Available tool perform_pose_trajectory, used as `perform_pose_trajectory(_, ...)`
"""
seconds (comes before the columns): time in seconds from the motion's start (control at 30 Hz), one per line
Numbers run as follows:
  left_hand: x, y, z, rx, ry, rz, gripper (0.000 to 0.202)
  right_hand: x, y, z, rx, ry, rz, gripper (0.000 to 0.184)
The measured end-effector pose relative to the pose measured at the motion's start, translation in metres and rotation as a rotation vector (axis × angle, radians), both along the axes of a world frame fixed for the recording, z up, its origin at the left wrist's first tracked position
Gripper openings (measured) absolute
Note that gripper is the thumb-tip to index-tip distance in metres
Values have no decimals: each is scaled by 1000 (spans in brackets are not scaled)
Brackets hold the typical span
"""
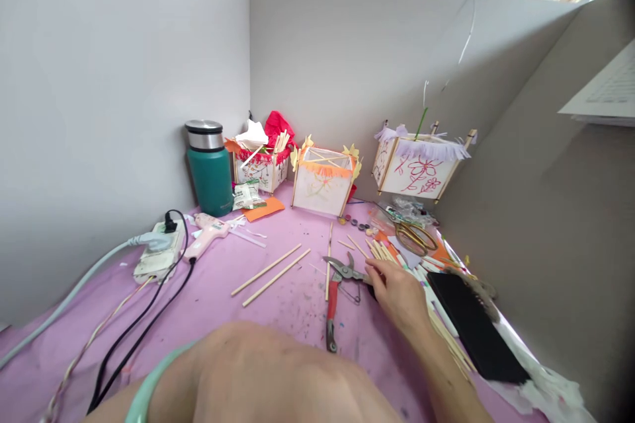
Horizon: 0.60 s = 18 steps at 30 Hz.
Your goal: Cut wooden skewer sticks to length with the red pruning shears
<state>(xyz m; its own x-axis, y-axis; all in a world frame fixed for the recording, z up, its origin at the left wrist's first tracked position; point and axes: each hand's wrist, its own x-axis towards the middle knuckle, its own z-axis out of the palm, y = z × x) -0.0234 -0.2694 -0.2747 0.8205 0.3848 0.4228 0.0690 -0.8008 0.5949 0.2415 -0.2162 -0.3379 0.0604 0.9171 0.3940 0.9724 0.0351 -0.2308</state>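
My right hand (pixel 397 292) is at the right of the pruning shears (pixel 343 271), its fingers bent around the dark handle, whose end is hidden under it. The shears' jaws are parted, and their red handle (pixel 331 317) points towards me. Under the shears lies one thin wooden stick (pixel 328 264). To their left, two more sticks (pixel 276 277) lie side by side. My left hand (pixel 278 377), with a mint-green bangle (pixel 156 383) on the wrist, looms blurred at the bottom edge. Its fingers are out of sight.
Three paper lanterns stand at the back: red-trimmed (pixel 262 168), orange-trimmed (pixel 322 188), and purple-trimmed (pixel 421 168). On the left are a teal bottle (pixel 211 175), a glue gun (pixel 207 236) and a power strip (pixel 159 254) with cables. Gold scissors (pixel 414 238), loose sticks and a black phone (pixel 476 324) lie right.
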Motion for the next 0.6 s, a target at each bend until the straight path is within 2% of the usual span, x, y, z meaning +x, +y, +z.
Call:
perform_pose_trajectory(0.07, -1, 23, 20, 32, 95, -69, 51, 1, -3, -2, -15, -4, 6, 30)
perform_pose_trajectory(0.1, 1, 36, 27, 25, 183, -47, 56, 0, -5, -3, -22, -12, 13, 29)
perform_pose_trajectory(0.17, 8, 63, 28, -15, 259, 268, 54, -1, -7, -5, -25, -43, 19, 28)
perform_pose_trajectory(0.23, 16, 83, 10, 9, 427, 654, 49, -3, -9, -8, -9, -91, 13, 27)
perform_pose_trajectory(0.27, 19, 90, -3, 50, 528, 802, 48, -3, -11, -9, 2, -118, 14, 26)
perform_pose_trajectory(0.3, 21, 96, -17, 80, 617, 884, 48, -4, -12, -10, 12, -146, 19, 26)
perform_pose_trajectory(0.37, 21, 100, -42, 87, 728, 952, 46, -6, -15, -11, 20, -194, 32, 26)
perform_pose_trajectory(0.43, 19, 100, -57, 85, 759, 1000, 39, -12, -17, -10, 18, -204, 24, 27)
perform_pose_trajectory(0.5, 18, 96, -60, 63, 766, 1030, 36, -25, -19, -8, 8, -179, 15, 28)
perform_pose_trajectory(0.6, 22, 91, -54, 29, 770, 1044, 36, -57, -18, -3, -47, -154, 23, 32)
